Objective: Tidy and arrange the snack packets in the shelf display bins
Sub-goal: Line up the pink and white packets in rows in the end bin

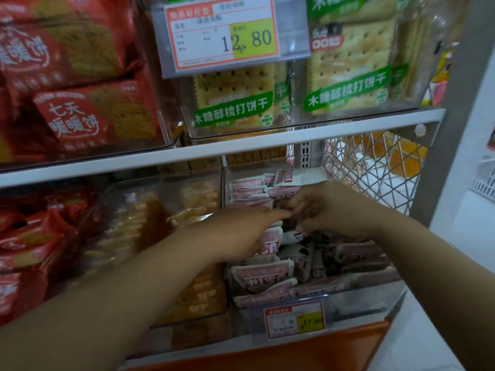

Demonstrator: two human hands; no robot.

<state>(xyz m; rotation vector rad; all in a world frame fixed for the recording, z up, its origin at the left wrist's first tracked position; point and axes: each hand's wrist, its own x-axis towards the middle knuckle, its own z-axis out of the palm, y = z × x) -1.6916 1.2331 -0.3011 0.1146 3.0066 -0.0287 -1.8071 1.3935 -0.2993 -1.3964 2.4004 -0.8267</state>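
Shop shelving's clear bin (356, 303) brims with pink packets (261, 274): right hand (329, 207) pinches some, left hand (249, 231) lies grip open, and a tug may spill them.

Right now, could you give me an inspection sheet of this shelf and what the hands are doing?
Surface: clear bin under a white shelf.
Job's things: pink packets, rows at the back, jumbled mid-bin.
Clutter: nothing seen.
Hands: left hand reaches flat onto the packets; right hand seems to pinch some.
Cables: nothing seen.
Surroundings: cracker packs and price tag above, red packs left, wire basket right.
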